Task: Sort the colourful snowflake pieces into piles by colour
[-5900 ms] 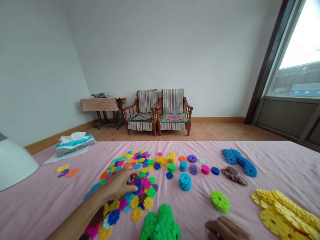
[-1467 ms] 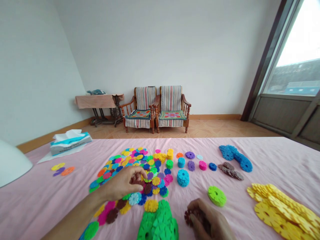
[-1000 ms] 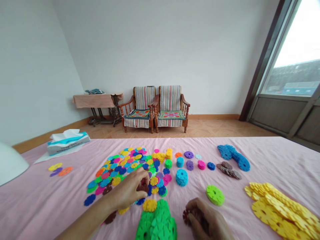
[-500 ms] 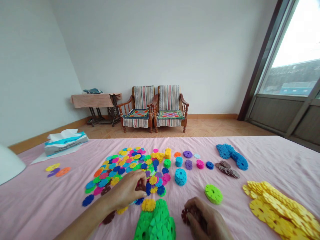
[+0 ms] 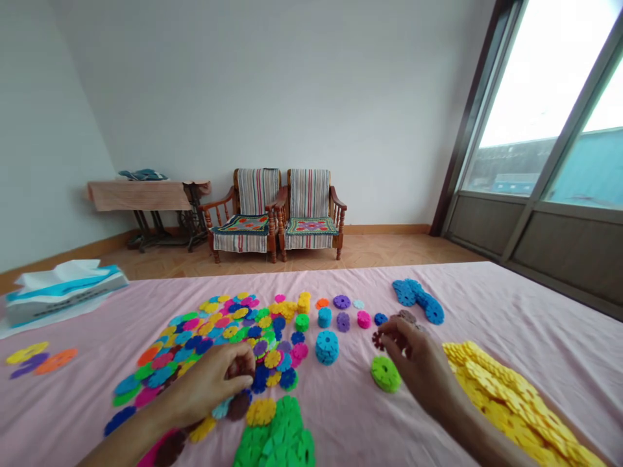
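My left hand (image 5: 214, 376) is closed over the spread of mixed notched plastic discs (image 5: 192, 344), with dark brown discs showing inside its curled fingers. To the right, my right hand (image 5: 418, 357) pinches a brown notched disc (image 5: 378, 340) between thumb and fingers. Just behind that hand lies a pile of brown discs (image 5: 407, 316), partly covered by it. A lime-green stack of discs (image 5: 386, 374) sits beneath and left of the right hand. Light blue stacked discs (image 5: 327, 347) stand between the two hands.
A heap of green discs (image 5: 280, 434) lies at the front, long rows of yellow discs (image 5: 511, 402) at the right. Blue discs (image 5: 418, 300) and small coloured stacks are farther back. A tissue pack (image 5: 65, 292) rests on the left of the pink cloth (image 5: 360, 428).
My right hand has moved forward, from the front of the cloth to near the brown pile, carrying brown pieces. The left hand stays over the mixed discs. The view has turned right.
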{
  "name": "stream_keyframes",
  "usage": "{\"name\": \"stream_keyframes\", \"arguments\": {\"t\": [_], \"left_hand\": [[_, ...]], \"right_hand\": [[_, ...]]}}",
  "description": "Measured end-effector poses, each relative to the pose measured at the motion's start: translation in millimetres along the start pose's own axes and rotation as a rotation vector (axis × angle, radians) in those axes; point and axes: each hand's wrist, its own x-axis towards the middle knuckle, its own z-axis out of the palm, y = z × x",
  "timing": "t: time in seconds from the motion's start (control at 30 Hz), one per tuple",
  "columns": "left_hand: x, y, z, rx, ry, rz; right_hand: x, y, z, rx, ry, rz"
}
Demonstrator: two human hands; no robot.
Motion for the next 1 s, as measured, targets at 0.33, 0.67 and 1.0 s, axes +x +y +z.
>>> {"name": "stream_keyframes", "arguments": {"t": [0.33,0.67,1.0], "left_hand": [[5.1,-4.4,-2.2,-0.068,0.212,-0.016],[13.9,-36.3,-13.6,0.109,0.571,-0.018],[-84.0,-68.8,-31.6,0.534,0.049,0.113]], "right_hand": [[42.3,74.5,-20.6,-0.209,0.119,0.140],[0.5,-22.7,18.1,-0.046,-0.060,-0.242],[-45.0,-31.1,35.7,0.040,-0.174,-0.432]]}}
